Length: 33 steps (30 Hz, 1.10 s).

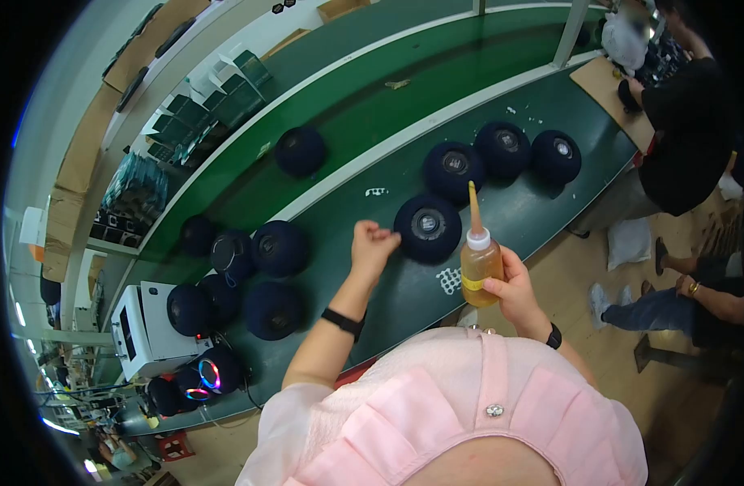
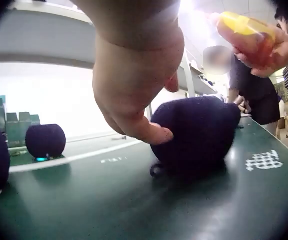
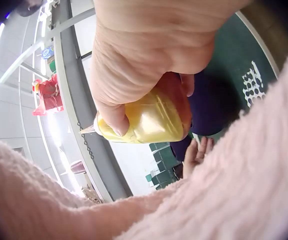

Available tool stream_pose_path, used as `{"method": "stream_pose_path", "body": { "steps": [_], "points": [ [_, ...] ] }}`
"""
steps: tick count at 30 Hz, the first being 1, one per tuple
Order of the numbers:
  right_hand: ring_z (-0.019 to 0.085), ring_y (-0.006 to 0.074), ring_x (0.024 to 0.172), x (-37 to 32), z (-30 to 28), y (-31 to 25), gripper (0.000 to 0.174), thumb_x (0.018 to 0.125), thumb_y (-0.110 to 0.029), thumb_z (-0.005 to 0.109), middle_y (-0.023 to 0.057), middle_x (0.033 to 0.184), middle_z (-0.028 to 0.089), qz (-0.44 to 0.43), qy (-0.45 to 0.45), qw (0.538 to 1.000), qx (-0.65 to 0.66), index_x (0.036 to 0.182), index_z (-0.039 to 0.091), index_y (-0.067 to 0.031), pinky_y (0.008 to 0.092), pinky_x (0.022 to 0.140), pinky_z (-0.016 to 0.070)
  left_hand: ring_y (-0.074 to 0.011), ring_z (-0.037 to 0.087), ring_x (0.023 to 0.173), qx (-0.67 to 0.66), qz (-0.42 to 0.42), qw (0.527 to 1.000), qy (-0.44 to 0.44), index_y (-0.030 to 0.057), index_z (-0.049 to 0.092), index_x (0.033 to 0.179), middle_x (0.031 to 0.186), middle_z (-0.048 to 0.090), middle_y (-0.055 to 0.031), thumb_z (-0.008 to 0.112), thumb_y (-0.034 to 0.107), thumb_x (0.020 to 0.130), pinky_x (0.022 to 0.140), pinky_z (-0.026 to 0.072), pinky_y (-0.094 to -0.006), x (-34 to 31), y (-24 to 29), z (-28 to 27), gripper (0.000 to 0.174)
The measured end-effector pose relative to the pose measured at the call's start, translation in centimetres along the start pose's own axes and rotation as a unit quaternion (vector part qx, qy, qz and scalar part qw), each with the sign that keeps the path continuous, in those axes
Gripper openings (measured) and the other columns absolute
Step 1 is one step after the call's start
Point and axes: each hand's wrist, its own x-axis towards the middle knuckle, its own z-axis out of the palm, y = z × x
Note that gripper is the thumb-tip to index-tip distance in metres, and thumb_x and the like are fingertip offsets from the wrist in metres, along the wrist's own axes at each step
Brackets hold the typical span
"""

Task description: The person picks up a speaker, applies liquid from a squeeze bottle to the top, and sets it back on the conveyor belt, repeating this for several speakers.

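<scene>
My right hand [image 1: 514, 293] grips a clear squeeze bottle [image 1: 481, 271] of amber liquid with a yellow band, its long nozzle pointing up. That bottle [image 3: 151, 117] lies across the right wrist view, with the fingers wrapped round it. My left hand [image 1: 374, 249] is beside a dark blue round speaker [image 1: 428, 229] with a grey disc on its upper face. In the left wrist view a fingertip of my left hand [image 2: 136, 90] overlaps the side of the dark speaker [image 2: 194, 135]; whether it touches cannot be told. A small loop hangs at the speaker's lower edge.
Three similar speakers, one of them [image 1: 506, 151], stand further along the green table [image 1: 356, 279]. Several more cluster at the left around a white machine [image 1: 149, 328]. A white perforated piece [image 1: 449, 281] lies near the table edge. A person in black [image 1: 684, 134] works at the far right.
</scene>
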Motion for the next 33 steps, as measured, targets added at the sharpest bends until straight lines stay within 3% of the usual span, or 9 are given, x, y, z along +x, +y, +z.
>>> {"method": "stream_pose_path", "body": {
  "steps": [4, 9, 12, 21, 22, 25, 26, 30, 33],
  "points": [
    [0.050, 0.0172, 0.110, 0.8, -1.3, 0.4, 0.058, 0.073, -0.005, 0.068, 0.0069, 0.118, 0.052, -0.011, -0.014, 0.999, 0.036, 0.125, 0.043, -0.0024, 0.0320, 0.097, 0.0387, -0.0248, 0.052, 0.102, 0.008, -0.076, 0.996, -0.035, 0.0040, 0.029, 0.125, 0.122, 0.042, -0.0196, 0.081, 0.012, 0.062, 0.074, 0.0497, -0.0331, -4.1, -0.4, 2.5, 0.082],
    [0.049, 0.0178, 0.112, 2.8, -2.9, 2.1, 0.062, 0.071, -0.003, 0.069, 0.0068, 0.120, 0.051, 0.038, -0.044, 0.998, 0.012, 0.127, 0.042, -0.0025, 0.0324, 0.098, 0.0377, -0.0346, 0.043, 0.116, 0.046, 0.117, 0.992, 0.012, 0.0048, 0.018, 0.134, 0.129, 0.036, -0.0227, 0.086, 0.016, 0.054, 0.097, 0.0375, -0.0425, -2.1, -2.1, 4.5, 0.106],
    [0.049, 0.0180, 0.112, 3.5, -3.2, 2.3, 0.064, 0.071, -0.004, 0.070, 0.0065, 0.120, 0.052, 0.048, -0.049, 0.997, 0.039, 0.128, 0.041, -0.0024, 0.0322, 0.099, 0.0374, -0.0339, 0.044, 0.115, 0.069, 0.059, 0.996, -0.019, 0.0063, 0.015, 0.136, 0.129, 0.035, -0.0235, 0.087, 0.016, 0.051, 0.096, 0.0398, -0.0414, -1.9, -0.5, 4.0, 0.112],
    [0.050, 0.0180, 0.111, 5.7, -6.8, 1.5, 0.060, 0.074, -0.010, 0.067, 0.0066, 0.119, 0.053, -0.005, 0.041, 0.994, 0.097, 0.127, 0.042, -0.0022, 0.0330, 0.098, 0.0375, -0.0357, 0.042, 0.119, 0.120, 0.071, 0.979, -0.150, 0.0071, 0.002, 0.141, 0.132, 0.031, -0.0257, 0.089, 0.017, 0.047, 0.097, 0.0407, -0.0417, 3.2, 2.7, 10.3, 0.129],
    [0.050, 0.0180, 0.111, 6.1, -7.4, 1.1, 0.060, 0.074, -0.010, 0.067, 0.0066, 0.119, 0.053, -0.011, 0.042, 0.994, 0.095, 0.127, 0.042, -0.0022, 0.0330, 0.098, 0.0375, -0.0348, 0.035, 0.125, 0.148, 0.118, 0.973, -0.133, 0.0071, 0.000, 0.141, 0.137, 0.021, -0.0264, 0.090, 0.017, 0.046, 0.098, 0.0403, -0.0417, 3.9, 2.6, 11.5, 0.132],
    [0.050, 0.0188, 0.112, 7.0, -9.0, -0.2, 0.057, 0.075, -0.011, 0.066, 0.0068, 0.119, 0.053, -0.048, 0.090, 0.988, 0.114, 0.126, 0.043, -0.0029, 0.0344, 0.098, 0.0374, -0.0363, 0.041, 0.121, 0.113, 0.202, 0.966, -0.115, 0.0117, -0.003, 0.142, 0.142, 0.010, -0.0244, 0.090, 0.018, 0.046, 0.094, 0.0441, -0.0423, 6.5, 2.5, 15.4, 0.133],
    [0.050, 0.0192, 0.112, 7.4, -9.5, -0.5, 0.056, 0.075, -0.012, 0.065, 0.0067, 0.118, 0.053, -0.065, 0.107, 0.984, 0.128, 0.125, 0.043, -0.0034, 0.0349, 0.098, 0.0378, -0.0382, 0.030, 0.129, 0.099, 0.229, 0.961, -0.116, 0.0114, -0.005, 0.142, 0.144, -0.001, -0.0251, 0.091, 0.022, 0.044, 0.099, 0.0396, -0.0429, 7.7, 2.7, 16.6, 0.137],
    [0.050, 0.0201, 0.111, 8.8, -11.3, -2.0, 0.055, 0.076, -0.012, 0.065, 0.0061, 0.118, 0.053, -0.086, 0.136, 0.975, 0.152, 0.126, 0.042, -0.0049, 0.0356, 0.098, 0.0384, -0.0419, 0.009, 0.135, 0.247, 0.243, 0.938, -0.028, 0.0098, -0.002, 0.142, 0.144, -0.007, -0.0282, 0.091, 0.028, 0.041, 0.108, 0.0242, -0.0433, 9.7, 7.9, 19.2, 0.139],
    [0.051, 0.0206, 0.111, 9.4, -13.4, -2.1, 0.054, 0.077, -0.012, 0.064, 0.0057, 0.118, 0.053, -0.107, 0.149, 0.971, 0.152, 0.126, 0.042, -0.0055, 0.0357, 0.098, 0.0387, -0.0396, 0.012, 0.135, 0.262, 0.275, 0.924, 0.044, 0.0054, -0.002, 0.141, 0.144, -0.001, -0.0282, 0.090, 0.028, 0.042, 0.109, 0.0229, -0.0423, 13.0, 8.4, 18.8, 0.138]
  ]
}}
